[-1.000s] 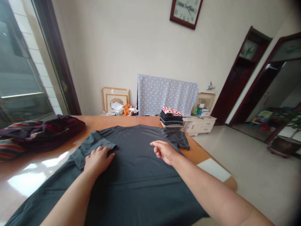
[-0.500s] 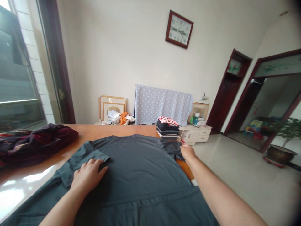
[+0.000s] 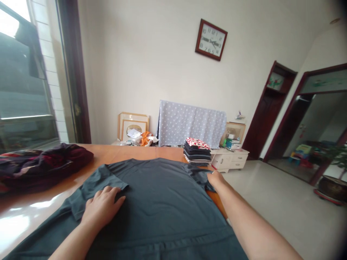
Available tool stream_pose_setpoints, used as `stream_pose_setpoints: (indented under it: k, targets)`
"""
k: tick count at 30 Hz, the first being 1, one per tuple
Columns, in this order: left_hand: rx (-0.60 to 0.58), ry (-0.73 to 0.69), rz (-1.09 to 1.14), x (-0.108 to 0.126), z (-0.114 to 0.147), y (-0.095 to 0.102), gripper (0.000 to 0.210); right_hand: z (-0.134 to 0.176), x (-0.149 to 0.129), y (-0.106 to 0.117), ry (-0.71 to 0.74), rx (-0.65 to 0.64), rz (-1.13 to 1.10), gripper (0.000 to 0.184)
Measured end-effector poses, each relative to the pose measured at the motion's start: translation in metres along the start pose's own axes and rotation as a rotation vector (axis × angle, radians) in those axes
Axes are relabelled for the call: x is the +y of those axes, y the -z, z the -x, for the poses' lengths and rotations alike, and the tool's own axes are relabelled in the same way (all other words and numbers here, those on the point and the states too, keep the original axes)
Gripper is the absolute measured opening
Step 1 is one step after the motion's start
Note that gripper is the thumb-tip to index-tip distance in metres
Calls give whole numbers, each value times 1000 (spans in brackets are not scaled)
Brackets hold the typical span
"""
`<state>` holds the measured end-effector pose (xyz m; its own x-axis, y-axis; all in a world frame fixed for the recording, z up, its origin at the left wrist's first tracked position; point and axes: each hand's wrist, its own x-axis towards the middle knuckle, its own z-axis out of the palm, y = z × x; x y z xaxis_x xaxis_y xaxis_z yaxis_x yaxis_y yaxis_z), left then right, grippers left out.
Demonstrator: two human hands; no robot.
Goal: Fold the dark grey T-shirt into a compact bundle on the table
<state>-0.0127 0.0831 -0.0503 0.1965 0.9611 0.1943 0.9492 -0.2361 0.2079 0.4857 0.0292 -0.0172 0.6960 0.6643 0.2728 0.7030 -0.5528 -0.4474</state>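
A dark grey-green short-sleeved garment (image 3: 159, 195) lies spread over the wooden table, its neckline toward the far side. Its left part is folded inward, with that sleeve lying on top. My left hand (image 3: 104, 204) rests flat on this folded part beside the sleeve's hem, fingers stretched out. At the table's right edge, my right hand (image 3: 216, 178) is closed on the garment's right sleeve (image 3: 199, 174); its fingertips are partly hidden. The sleeve is bunched and slightly raised at the hand.
On the wooden table (image 3: 141, 151) are a stack of folded clothes (image 3: 197, 153) at the far right and a dark heap of clothes (image 3: 46, 166) at left. Behind stand a white cabinet (image 3: 230, 160) and a dotted cloth (image 3: 191, 122). A potted plant (image 3: 332, 184) is at right.
The view has shifted slightly, so the room appears farther right and lower. Both hands keep nearly the same places on the garment, the right one still gripping the sleeve.
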Motion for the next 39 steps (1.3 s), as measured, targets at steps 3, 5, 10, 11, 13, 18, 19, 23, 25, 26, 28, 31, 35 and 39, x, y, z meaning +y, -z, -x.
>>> stream_pose_setpoints:
  k: [3, 5, 10, 11, 13, 18, 19, 23, 25, 26, 28, 31, 35, 39]
  targets:
    - [2, 2, 3, 0, 0, 0, 49, 4, -26, 7, 87, -4, -23, 34]
    - [0, 0, 8, 0, 1, 0, 49, 16, -50, 12, 195, -13, -52, 32]
    - [-4, 1, 30, 0, 1, 1, 49, 50, -97, 24, 565, -146, -269, 34]
    - [-3, 2, 36, 0, 2, 1, 49, 53, -100, 27, 585, -144, -318, 35]
    - [-1, 5, 50, 1, 2, 2, 49, 55, -100, 29, 545, -130, -336, 36]
    - [10, 10, 68, 2, 3, 2, 47, 59, -84, 17, 498, -198, -121, 31]
    - [13, 10, 63, 1, 3, 2, 46, 64, -80, 13, 513, -223, -93, 29]
    - [29, 3, 47, -1, 2, 0, 46, 86, -65, -4, 554, -304, 6, 28]
    - [42, -4, 52, -2, 2, -2, 46, 92, -61, -9, 543, -306, 40, 33]
    - [47, -7, 57, -2, 3, -3, 46, 93, -59, -10, 535, -295, 53, 35]
    - [57, -5, 67, -3, 3, -4, 47, 97, -61, -9, 537, -272, 46, 37]
    - [67, 17, 85, -1, 4, -4, 51, 119, -75, 8, 629, -311, -154, 35]
    - [73, 37, 102, 3, 7, -1, 56, 188, -110, 68, 833, -496, -591, 30]
    - [88, 31, 106, 7, 13, 2, 54, 256, -126, 136, 1186, -605, -741, 34]
